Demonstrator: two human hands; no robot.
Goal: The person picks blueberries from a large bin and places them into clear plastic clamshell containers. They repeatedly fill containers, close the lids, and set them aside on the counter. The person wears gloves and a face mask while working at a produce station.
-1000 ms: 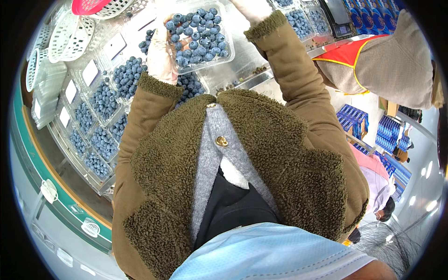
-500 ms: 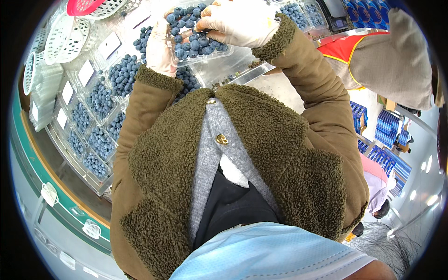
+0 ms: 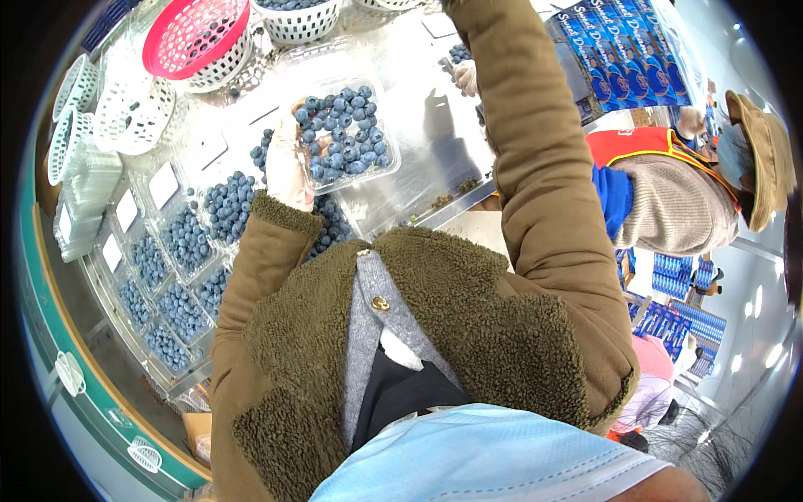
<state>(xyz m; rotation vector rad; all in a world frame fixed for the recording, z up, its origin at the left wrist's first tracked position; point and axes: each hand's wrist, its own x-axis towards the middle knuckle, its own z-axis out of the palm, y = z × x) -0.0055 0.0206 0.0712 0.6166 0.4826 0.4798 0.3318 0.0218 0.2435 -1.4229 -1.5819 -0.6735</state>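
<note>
My left hand [image 3: 288,163], in a pale glove, is closed on the side of a clear plastic punnet [image 3: 386,170]. Blueberries [image 3: 345,134] fill much of this punnet, which is held above the steel table. My right arm [image 3: 535,125] stretches far forward, and its hand lies beyond the upper edge, out of sight. More punnets of blueberries [image 3: 186,238] stand in rows to the left of my left forearm. Several loose blueberries are next to the left wrist.
A pink-rimmed white basket [image 3: 196,42] and a white basket of blueberries [image 3: 301,21] stand at the far side. Stacked empty punnets [image 3: 88,201] are at the left. At the right are blue cartons [image 3: 615,58] and a co-worker in a red vest [image 3: 661,184]; another gloved hand [image 3: 466,77] shows beside my right sleeve.
My right hand has left the punnet, and the arm has reached forward out of view. My left hand still holds the punnet. The view has shifted, showing more of the far baskets and the co-worker.
</note>
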